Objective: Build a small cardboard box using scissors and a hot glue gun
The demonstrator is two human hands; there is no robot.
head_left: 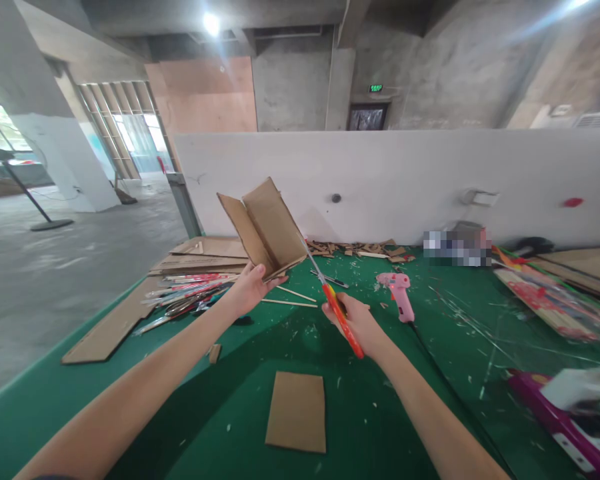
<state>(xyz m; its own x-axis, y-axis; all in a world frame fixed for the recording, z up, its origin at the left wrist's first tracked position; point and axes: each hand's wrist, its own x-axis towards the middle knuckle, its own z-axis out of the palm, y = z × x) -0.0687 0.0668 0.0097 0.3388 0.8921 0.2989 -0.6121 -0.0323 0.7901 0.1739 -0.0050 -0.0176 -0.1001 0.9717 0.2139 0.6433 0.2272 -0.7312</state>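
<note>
My left hand (pixel 254 288) grips the lower edge of a folded cardboard piece (pixel 275 230), raised above the table with its panels standing at an angle. In my right hand (pixel 353 320) is a pair of scissors (pixel 336 303) with red and yellow handles. Their blades point up and to the left, with the tip at the right edge of the cardboard; whether they bite into it I cannot tell. On the green tabletop below both hands lies a flat, roughly square cardboard piece (pixel 297 412).
A pink glue gun (pixel 399 293) with a black cord lies at the right. Several packaged brushes or sticks (pixel 185 297) and cardboard sheets (pixel 107 323) lie left. Cardboard scraps (pixel 380 250) line the white partition (pixel 390 173). A purple box (pixel 555 413) stands front right. Two thin sticks (pixel 290 303) lie mid-table.
</note>
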